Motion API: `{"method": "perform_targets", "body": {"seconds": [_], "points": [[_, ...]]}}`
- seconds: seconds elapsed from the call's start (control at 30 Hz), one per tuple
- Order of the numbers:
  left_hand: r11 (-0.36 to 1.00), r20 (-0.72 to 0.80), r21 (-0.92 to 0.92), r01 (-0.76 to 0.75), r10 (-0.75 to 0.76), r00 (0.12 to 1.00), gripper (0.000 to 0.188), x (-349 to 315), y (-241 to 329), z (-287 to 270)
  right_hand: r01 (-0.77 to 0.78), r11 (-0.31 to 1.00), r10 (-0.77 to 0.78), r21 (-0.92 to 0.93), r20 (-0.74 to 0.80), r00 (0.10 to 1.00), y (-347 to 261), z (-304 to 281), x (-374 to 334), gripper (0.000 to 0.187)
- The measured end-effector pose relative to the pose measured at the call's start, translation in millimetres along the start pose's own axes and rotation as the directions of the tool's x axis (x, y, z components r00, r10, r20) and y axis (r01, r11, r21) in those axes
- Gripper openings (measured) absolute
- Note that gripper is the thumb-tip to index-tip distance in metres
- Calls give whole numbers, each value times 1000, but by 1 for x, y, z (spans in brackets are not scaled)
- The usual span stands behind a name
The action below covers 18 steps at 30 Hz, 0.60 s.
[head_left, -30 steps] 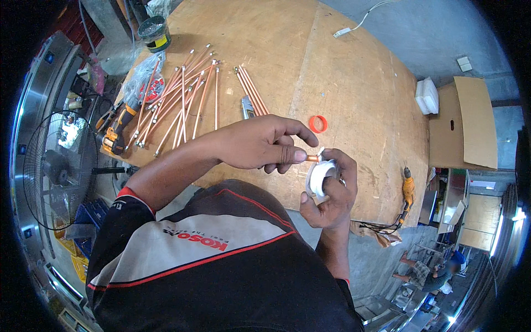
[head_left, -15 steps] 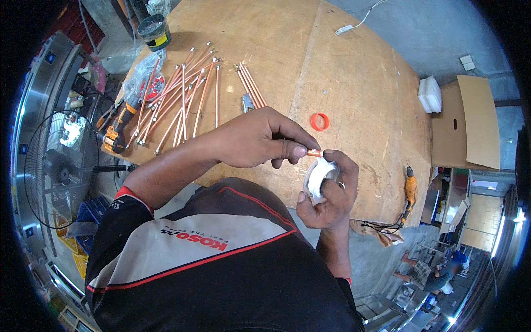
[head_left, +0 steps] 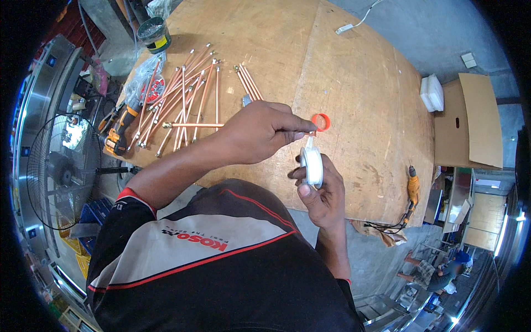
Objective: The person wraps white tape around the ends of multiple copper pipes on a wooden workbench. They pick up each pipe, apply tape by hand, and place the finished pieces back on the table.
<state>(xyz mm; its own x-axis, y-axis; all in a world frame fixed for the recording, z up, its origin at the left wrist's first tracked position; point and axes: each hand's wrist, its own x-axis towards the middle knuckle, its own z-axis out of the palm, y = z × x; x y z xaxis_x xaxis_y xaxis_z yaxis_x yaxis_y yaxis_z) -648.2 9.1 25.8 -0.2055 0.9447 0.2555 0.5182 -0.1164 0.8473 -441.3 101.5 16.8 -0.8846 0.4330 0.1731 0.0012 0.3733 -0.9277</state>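
My left hand is closed around a copper tube, whose brass-coloured end pokes out to the left over the loose tubes. Its other end is at my fingertips, mostly hidden by them. My right hand grips a roll of white thread seal tape on its spool. From the roll, a short white strand runs up to the tube end under my left finger. Just beyond the fingertips, a red plastic ring lies on the wooden table.
Many copper tubes lie heaped at the left, with a smaller row beside them. An orange power tool rests at the left edge, an orange drill at the right. A dark bucket, cardboard box and fan surround the table.
Both hands have shifted slightly left, and the tape roll has turned more upright. The tube's far end now shows left of my left hand. The tape strand between roll and tube looks longer.
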Motion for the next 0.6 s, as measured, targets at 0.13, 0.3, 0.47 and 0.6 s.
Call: {"method": "perform_targets", "body": {"seconds": [0.13, 0.3, 0.47, 0.6], "points": [[990, -15, 138, -34, 36, 999, 22, -2, -9, 7, -209, 965, 199, 158, 75, 977, -4, -3, -5, 38], [976, -18, 216, -13, 18, 1000, 23, 1, -13, 6, -24, 928, -31, -372, -142, 989, -10, 4, -4, 39], [982, -47, 179, -57, 67, 997, 25, 2, -20, 10, 2, 875, -104, -484, -185, 977, -17, 3, -7, 38], [989, -39, 146, -39, 45, 998, 24, 4, -17, 9, 8, 866, -99, -500, -156, 983, -19, 2, -11, 37]]}}
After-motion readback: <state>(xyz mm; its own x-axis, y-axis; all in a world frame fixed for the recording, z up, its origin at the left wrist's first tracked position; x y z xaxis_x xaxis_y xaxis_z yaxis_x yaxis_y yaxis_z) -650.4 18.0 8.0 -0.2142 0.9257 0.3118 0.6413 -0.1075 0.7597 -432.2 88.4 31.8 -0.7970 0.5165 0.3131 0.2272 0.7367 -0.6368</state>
